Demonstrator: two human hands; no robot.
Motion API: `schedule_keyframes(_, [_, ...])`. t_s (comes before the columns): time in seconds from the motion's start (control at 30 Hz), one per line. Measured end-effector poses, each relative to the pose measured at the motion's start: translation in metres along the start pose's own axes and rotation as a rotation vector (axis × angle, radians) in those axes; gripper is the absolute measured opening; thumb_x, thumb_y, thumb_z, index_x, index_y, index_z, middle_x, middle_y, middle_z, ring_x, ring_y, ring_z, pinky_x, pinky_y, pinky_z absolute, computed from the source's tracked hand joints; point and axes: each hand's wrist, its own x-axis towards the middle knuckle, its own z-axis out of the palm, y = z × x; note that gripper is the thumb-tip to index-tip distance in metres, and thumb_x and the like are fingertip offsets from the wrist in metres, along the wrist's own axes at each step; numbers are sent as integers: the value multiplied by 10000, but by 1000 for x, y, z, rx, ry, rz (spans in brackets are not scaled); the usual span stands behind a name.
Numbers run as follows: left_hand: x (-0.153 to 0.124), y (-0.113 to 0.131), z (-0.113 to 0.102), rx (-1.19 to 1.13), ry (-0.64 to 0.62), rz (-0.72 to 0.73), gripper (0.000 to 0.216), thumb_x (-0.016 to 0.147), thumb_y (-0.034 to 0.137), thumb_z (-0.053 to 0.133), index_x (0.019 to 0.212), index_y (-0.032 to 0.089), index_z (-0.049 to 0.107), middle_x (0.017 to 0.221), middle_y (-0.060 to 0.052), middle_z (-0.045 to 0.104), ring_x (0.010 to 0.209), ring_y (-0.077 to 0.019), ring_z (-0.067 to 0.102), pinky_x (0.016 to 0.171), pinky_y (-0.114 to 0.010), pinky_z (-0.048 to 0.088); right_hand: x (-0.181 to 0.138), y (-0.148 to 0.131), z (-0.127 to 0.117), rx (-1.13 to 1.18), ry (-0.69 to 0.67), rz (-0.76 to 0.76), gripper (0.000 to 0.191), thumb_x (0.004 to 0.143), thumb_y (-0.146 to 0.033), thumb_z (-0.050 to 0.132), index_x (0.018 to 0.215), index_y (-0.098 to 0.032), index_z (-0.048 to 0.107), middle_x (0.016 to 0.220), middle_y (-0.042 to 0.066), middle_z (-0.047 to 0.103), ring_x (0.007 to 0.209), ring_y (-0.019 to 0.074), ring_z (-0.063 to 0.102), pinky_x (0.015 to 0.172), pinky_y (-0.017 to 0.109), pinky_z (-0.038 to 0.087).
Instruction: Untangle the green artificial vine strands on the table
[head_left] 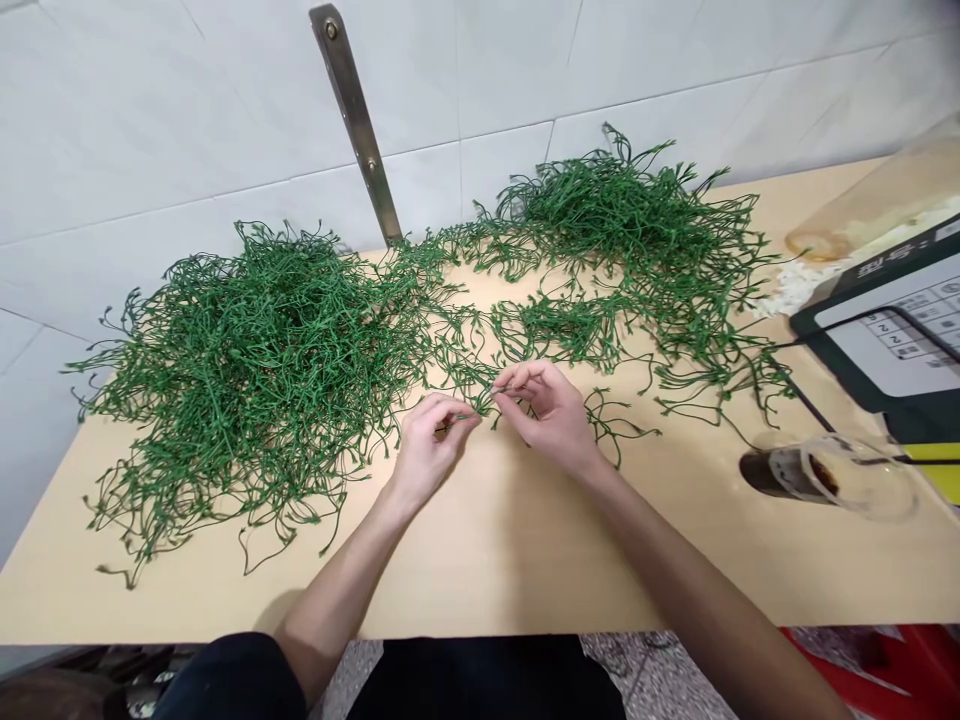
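Observation:
My left hand (431, 445) is closed in a pinch, with a bit of thin green stem showing at its fingertips. Close beside it, my right hand (551, 415) also pinches a slim green stem between thumb and fingers; whether the two stems are joined I cannot tell. Both hands hover low over the table at its middle. A large heap of green artificial stems (262, 360) with small forked tips spreads to the left. Behind my right hand lie a smaller cluster of stems (570, 325) and another heap of stems (615, 210) against the wall.
The wooden table (465, 570) meets a tiled wall (495, 80) bearing a metal strip (356, 120). To the right, a plastic cup (795, 472) with dark liquid lies near a black cable (806, 395), a labelled box (892, 330) and a clear bag (877, 200) with white pieces.

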Motion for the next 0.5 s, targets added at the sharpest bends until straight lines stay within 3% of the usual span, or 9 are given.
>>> schedule_keyframes(0.23, [-1, 0, -1, 111, -1, 95, 153, 902, 134, 540, 831, 192, 663, 896, -59, 669, 853, -162, 639, 746, -287, 530, 2, 0, -2, -3, 7, 0, 217, 796, -220, 693, 833, -242, 480, 821, 18, 600, 785, 158, 622, 745, 321, 534])
schedule_keyframes(0.5, [-1, -3, 1, 226, 80, 148, 125, 925, 188, 569, 1039, 186, 620, 982, -72, 703, 937, -190, 631, 838, -342, 525, 3, -2, -3, 99, -3, 75, 272, 791, -313, 745, 858, -241, 491, 925, 33, 642, 803, 142, 657, 750, 307, 561])
